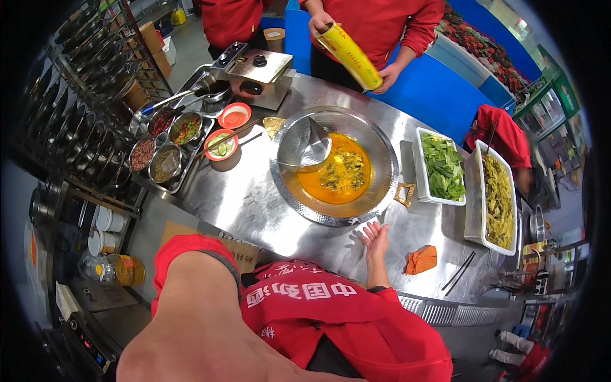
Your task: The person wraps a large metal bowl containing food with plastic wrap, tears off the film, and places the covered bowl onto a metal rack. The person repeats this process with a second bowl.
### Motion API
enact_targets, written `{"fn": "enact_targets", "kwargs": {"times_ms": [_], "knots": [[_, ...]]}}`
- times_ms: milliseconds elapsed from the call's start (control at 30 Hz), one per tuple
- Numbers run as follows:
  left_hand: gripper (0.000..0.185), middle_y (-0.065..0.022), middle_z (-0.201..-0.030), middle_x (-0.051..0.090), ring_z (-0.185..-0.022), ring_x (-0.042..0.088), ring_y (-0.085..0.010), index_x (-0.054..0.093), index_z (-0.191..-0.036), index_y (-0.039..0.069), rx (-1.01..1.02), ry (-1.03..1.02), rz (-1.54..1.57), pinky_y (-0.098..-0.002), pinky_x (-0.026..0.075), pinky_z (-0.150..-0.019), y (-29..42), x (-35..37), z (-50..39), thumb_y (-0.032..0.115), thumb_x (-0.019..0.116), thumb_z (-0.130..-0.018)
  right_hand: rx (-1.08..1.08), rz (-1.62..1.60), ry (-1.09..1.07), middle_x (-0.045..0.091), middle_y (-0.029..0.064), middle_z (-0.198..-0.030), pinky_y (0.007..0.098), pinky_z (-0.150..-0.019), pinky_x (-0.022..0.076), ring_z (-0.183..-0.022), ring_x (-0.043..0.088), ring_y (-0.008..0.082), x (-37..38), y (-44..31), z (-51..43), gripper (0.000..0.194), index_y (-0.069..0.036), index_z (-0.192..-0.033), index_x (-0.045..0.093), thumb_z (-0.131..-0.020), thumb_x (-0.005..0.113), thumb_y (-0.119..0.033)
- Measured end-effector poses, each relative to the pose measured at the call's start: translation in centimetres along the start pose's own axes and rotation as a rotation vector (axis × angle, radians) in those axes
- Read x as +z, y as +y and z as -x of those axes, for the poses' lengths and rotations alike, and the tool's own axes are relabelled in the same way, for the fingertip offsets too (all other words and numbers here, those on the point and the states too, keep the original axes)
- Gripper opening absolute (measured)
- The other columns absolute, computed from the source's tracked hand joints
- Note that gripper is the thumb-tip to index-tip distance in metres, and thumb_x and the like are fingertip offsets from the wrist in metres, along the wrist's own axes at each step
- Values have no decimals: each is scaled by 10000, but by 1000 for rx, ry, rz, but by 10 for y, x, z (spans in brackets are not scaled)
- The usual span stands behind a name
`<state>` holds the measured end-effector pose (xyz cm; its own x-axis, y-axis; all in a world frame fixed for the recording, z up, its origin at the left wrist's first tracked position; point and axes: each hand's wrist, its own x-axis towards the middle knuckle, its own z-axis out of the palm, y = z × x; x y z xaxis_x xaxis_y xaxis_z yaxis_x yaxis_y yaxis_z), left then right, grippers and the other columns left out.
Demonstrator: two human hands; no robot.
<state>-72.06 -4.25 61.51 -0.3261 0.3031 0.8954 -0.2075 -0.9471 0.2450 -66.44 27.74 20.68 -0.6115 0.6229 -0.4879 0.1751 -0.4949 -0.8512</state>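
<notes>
My right hand [376, 238] is raised palm up over the steel table [258, 210], its fingers apart and holding nothing, just below the rim of a large hammered metal basin [286, 191]. Orange broth with greens [342, 174] fills the basin's bottom, and a clear or shiny bowl-like piece [308, 145] lies at its upper left. My left hand [205, 353] is very close to the camera at the bottom; only its back and wrist show, the fingers are hidden. To the right stand a white tub of chopped leafy greens [441, 167] and a tub of pickled greens [499, 205].
Across the table a person's hands hold a yellow roll [351, 55]. At left are a tray of spice bowls [164, 164], two small orange bowls with chopsticks and a steel fryer-like appliance [260, 71]. An orange cloth [421, 260] and black chopsticks [458, 273] lie at right.
</notes>
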Motion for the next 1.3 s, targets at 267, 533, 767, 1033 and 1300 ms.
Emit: {"fn": "enact_targets", "kwargs": {"times_ms": [267,533,767,1033,1300], "knots": [[192,-131,-933,579,-877,522,-228,585,-915,-19,53,-20,57,-325,380,-756,30,1,8,122,461,-879,47,10,-48,574,119,-1053,306,-653,479,-915,592,222,30,12,11,581,9,-1172,442,-925,328,-505],[240,-134,-965,576,-923,511,-226,593,-950,-25,-80,-39,224,-325,366,-802,5,15,8,154,442,-899,67,52,-49,590,124,-1106,288,-654,464,-901,602,208,23,20,24,451,-8,-1182,458,-950,318,-369],[282,-137,-993,573,-964,502,-225,601,-981,-30,-220,0,518,-325,353,-843,-40,32,0,181,425,-916,51,24,22,618,66,-1046,260,-632,460,-872,612,183,-6,16,39,337,-59,-1131,510,-883,475,-285],[136,-47,-836,540,-786,523,-177,550,-966,19,-172,-90,13,-341,417,-768,-119,22,11,110,502,-876,-46,35,183,604,33,-945,243,-607,459,-796,597,154,-47,-7,48,321,-60,-1142,497,-866,518,-222],[148,-16,-840,577,-742,546,-94,577,-998,55,-910,954,-330,-232,465,-724,-131,-181,105,97,544,-860,-283,65,-33,578,15,-740,186,-513,385,-615,522,69,-41,-74,33,200,-41,-942,584,-892,539,-229]]}}
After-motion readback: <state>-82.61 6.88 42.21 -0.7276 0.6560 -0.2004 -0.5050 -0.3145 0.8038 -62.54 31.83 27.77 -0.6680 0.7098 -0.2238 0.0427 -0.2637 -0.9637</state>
